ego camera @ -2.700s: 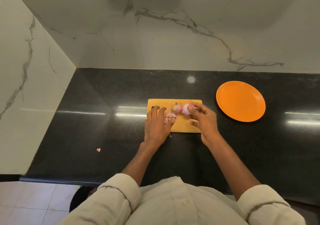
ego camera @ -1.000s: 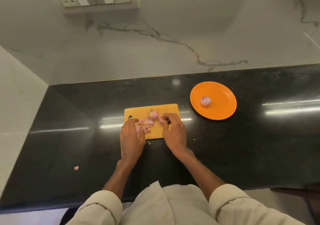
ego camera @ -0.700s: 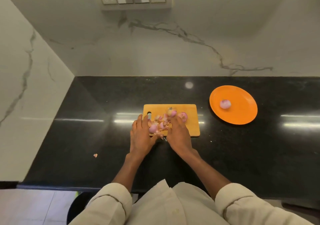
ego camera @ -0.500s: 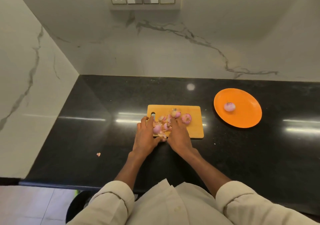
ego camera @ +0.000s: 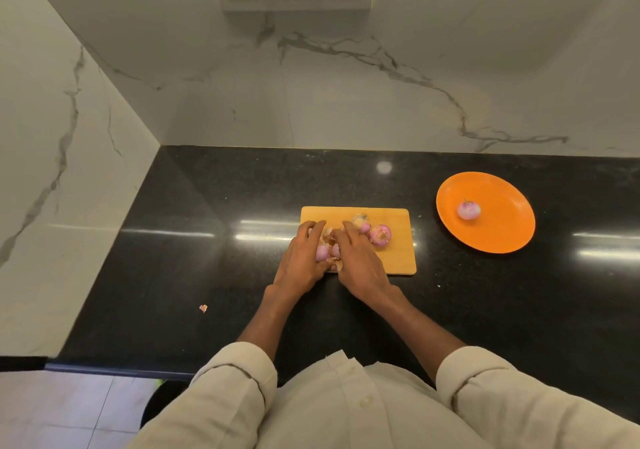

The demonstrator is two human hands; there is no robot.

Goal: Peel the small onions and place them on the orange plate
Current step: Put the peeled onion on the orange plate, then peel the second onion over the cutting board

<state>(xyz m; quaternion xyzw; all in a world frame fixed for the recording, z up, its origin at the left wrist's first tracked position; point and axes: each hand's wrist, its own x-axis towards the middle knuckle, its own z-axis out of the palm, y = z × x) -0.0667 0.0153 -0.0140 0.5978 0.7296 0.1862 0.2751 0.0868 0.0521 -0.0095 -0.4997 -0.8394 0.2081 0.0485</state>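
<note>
Fingers of both hands, left (ego camera: 300,261) and right (ego camera: 358,261), pinch a small onion (ego camera: 323,252) between them at the board's (ego camera: 398,258) near left, plate (ego camera: 498,234) far right, so right hand is nearer.

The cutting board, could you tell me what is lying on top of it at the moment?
On the cutting board lie small onions, one at right, and loose skins. The left hand and right hand cover the near left part, so anything beneath them is hidden.

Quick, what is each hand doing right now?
Left hand: holds a small onion over the cutting board.
Right hand: fingers on the same onion; grip unclear.
</note>
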